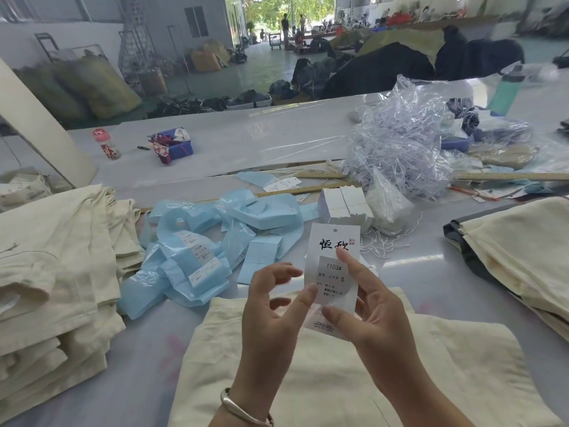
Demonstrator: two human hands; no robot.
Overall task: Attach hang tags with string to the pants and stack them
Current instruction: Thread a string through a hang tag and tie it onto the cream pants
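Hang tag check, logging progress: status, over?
Right hand pinches hang tag; left hand touches its edge. No string through tag hole. Pants flat below, nothing blocking.

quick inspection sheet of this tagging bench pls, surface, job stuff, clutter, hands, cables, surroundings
surface: pale table, glossy, much covered.
job's things: white hang tag held upright over cream pants; stack of pants at left; bundle of blank tags; loose strings.
clutter: blue sticker backing, clear plastic bag, wooden rulers, small bottle.
hands: right hand pinches the tag; left hand touches its edge, fingers loosely curled.
cables: nothing seen.
surroundings: warehouse floor, sacks, dark garment piles.
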